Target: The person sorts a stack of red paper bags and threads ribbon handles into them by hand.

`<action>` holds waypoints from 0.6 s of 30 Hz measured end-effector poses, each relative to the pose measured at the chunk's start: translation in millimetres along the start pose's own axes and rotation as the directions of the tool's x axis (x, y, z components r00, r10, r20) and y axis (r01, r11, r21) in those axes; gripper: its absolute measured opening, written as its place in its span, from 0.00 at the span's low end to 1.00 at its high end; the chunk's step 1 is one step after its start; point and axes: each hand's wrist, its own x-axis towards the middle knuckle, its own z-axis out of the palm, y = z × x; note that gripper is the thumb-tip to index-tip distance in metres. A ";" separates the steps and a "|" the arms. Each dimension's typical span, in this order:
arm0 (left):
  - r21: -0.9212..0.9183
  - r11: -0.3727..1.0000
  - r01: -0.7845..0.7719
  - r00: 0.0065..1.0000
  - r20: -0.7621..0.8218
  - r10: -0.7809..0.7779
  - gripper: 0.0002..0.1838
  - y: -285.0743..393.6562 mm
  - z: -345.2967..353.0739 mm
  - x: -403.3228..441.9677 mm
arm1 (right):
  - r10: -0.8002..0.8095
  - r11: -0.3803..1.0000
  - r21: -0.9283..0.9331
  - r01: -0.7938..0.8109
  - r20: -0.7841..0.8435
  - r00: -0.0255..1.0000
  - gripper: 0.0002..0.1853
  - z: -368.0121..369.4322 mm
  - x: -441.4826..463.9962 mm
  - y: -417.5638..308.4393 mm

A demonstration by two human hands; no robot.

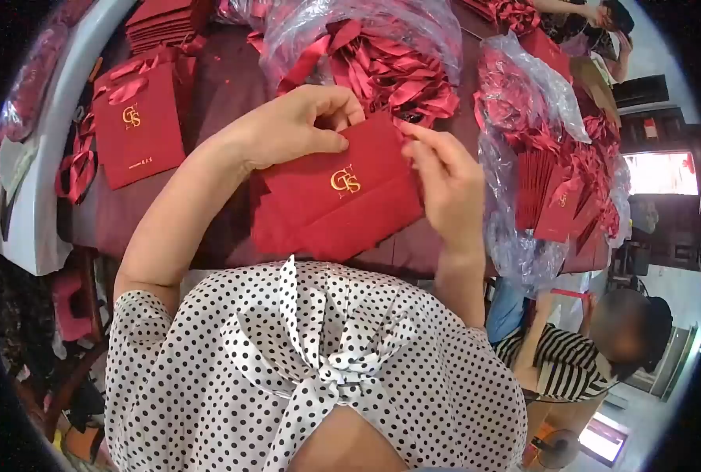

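A red paper bag [378,169] with a gold logo lies in front of me, on top of more red bags [279,224]. My left hand [311,126] holds its upper left edge, thumb on the front face and the other fingers curled behind. At the upper right corner, my right hand [445,177] has thumb and fingers pinched together on a bit of red ribbon [404,127]. Just beyond the bag, a heap of red ribbons [390,71] spills from clear plastic.
Finished-looking red bags [138,126] with ribbon handles lie at the left, with a stack of red bags [165,23] behind. Plastic-wrapped bags [551,189] fill the right side. A person in stripes [566,362] sits at the lower right; another person [606,23] is at the upper right.
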 end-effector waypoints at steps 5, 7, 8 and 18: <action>-0.120 0.993 -0.012 0.998 0.060 0.019 0.11 -4.1 -4.4 0.9 | 0.004 0.940 0.341 -0.025 0.063 0.998 0.11 46.7 -0.2 24.4; -0.185 0.983 0.011 0.996 0.089 0.006 0.10 -4.4 -4.1 0.7 | 0.059 0.896 0.438 -0.073 0.045 0.997 0.08 49.7 -0.9 22.7; -0.269 0.963 0.033 0.990 0.140 0.005 0.10 -3.9 -2.9 1.2 | 0.059 0.897 0.436 -0.075 0.051 0.997 0.08 48.9 -1.5 21.7; -0.290 0.956 0.039 0.956 0.289 0.048 0.08 -18.7 0.8 4.1 | 0.011 0.927 0.374 0.005 -0.042 0.999 0.07 59.7 -22.6 19.8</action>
